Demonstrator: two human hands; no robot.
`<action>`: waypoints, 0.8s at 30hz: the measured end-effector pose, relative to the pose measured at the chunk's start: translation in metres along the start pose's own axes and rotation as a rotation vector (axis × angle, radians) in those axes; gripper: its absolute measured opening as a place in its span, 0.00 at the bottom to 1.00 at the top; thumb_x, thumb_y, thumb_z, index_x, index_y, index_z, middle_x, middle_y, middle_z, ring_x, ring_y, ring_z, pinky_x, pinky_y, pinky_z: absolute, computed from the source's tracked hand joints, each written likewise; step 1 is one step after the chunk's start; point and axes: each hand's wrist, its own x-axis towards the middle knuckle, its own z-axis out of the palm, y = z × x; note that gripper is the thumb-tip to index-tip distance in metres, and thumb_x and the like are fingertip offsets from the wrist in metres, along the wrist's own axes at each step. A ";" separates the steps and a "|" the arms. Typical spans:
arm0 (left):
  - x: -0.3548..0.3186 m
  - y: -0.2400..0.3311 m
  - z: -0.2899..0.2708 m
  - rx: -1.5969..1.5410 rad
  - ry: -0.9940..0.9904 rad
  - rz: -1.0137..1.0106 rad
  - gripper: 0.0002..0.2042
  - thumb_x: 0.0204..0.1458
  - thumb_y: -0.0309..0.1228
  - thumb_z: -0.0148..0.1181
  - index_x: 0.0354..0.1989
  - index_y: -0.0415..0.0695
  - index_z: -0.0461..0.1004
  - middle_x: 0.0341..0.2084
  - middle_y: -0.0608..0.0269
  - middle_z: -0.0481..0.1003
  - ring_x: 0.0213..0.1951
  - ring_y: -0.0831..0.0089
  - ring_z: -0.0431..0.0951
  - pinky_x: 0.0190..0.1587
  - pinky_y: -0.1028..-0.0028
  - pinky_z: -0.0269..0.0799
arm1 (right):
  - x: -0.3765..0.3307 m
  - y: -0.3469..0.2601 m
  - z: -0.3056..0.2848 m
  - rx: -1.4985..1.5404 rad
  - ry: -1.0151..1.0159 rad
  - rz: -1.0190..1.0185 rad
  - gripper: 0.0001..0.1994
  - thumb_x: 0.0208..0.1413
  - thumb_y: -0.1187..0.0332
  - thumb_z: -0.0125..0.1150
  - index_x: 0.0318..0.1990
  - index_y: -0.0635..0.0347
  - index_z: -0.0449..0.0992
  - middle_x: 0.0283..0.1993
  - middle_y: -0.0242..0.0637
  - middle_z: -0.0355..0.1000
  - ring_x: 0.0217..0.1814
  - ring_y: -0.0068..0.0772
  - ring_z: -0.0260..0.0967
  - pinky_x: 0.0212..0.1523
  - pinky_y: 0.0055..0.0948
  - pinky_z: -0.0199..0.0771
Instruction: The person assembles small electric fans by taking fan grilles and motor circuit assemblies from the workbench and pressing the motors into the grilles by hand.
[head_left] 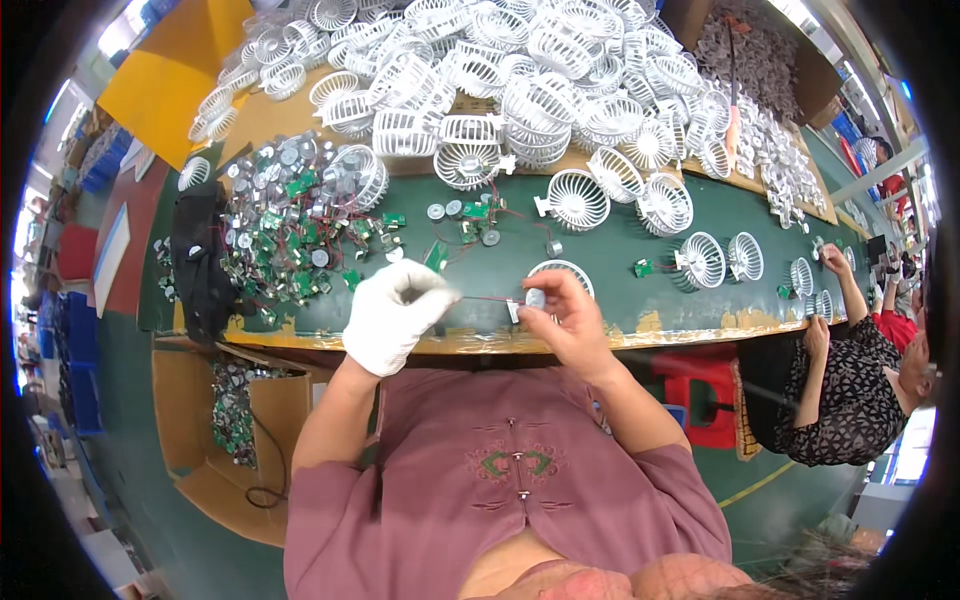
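Note:
My left hand (390, 315), in a white glove, is closed in a pinch over the table's front edge. Thin red wires (485, 298) stretch from its fingertips across to my bare right hand (572, 328). There, thumb and fingers grip a small round silver motor (536, 299). Right behind the right hand lies a white fan cage (562, 268), partly hidden by the fingers. A green circuit board (436, 256) rests on the table just beyond the glove. Whatever else the gloved fingertips cover cannot be made out.
Wired motors and boards (300, 225) are heaped at the left, beside a black bag (200, 250). White fan cages (480, 75) pile up at the back; several stand at the right. A cardboard box (185, 410) is below left. A co-worker (845, 390) sits at the right.

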 end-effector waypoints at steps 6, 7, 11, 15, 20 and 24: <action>-0.013 -0.004 0.009 0.238 -0.263 -0.295 0.14 0.49 0.32 0.64 0.43 0.39 0.77 0.21 0.66 0.77 0.23 0.83 0.73 0.28 0.80 0.69 | 0.002 -0.014 -0.008 -0.516 0.042 -0.265 0.16 0.47 0.78 0.65 0.45 0.62 0.72 0.36 0.36 0.66 0.34 0.27 0.66 0.32 0.24 0.68; -0.016 -0.009 0.011 0.120 -0.183 -0.211 0.14 0.48 0.32 0.64 0.43 0.39 0.77 0.23 0.65 0.78 0.24 0.82 0.74 0.29 0.80 0.70 | 0.003 -0.013 -0.011 -0.533 -0.027 -0.331 0.16 0.46 0.79 0.64 0.45 0.62 0.73 0.36 0.37 0.67 0.34 0.30 0.67 0.32 0.25 0.68; -0.014 -0.007 0.024 0.548 -0.021 0.481 0.18 0.46 0.33 0.65 0.46 0.41 0.75 0.44 0.57 0.74 0.41 0.74 0.76 0.43 0.73 0.72 | -0.012 -0.023 -0.005 -0.553 -0.170 -0.266 0.15 0.47 0.80 0.63 0.45 0.61 0.74 0.38 0.40 0.71 0.33 0.33 0.69 0.35 0.24 0.70; -0.012 -0.023 0.059 -0.313 -0.370 -0.148 0.27 0.49 0.32 0.63 0.58 0.41 0.64 0.44 0.59 0.72 0.42 0.74 0.74 0.45 0.75 0.70 | -0.020 -0.022 -0.006 -0.051 -0.136 0.092 0.08 0.56 0.75 0.57 0.44 0.63 0.73 0.40 0.35 0.72 0.39 0.20 0.69 0.38 0.21 0.70; -0.002 -0.025 0.061 0.172 -0.426 0.018 0.26 0.48 0.35 0.63 0.56 0.42 0.66 0.43 0.59 0.73 0.41 0.69 0.75 0.44 0.72 0.72 | -0.016 -0.024 -0.028 -0.517 -0.105 -0.107 0.12 0.55 0.73 0.58 0.47 0.63 0.71 0.37 0.37 0.72 0.33 0.25 0.70 0.34 0.24 0.70; 0.006 -0.016 0.068 0.716 -0.318 0.353 0.24 0.43 0.39 0.65 0.49 0.45 0.69 0.42 0.55 0.70 0.42 0.53 0.74 0.43 0.63 0.72 | -0.006 -0.022 -0.034 -0.815 0.044 -0.150 0.14 0.50 0.73 0.60 0.45 0.63 0.71 0.34 0.37 0.70 0.32 0.30 0.66 0.33 0.26 0.67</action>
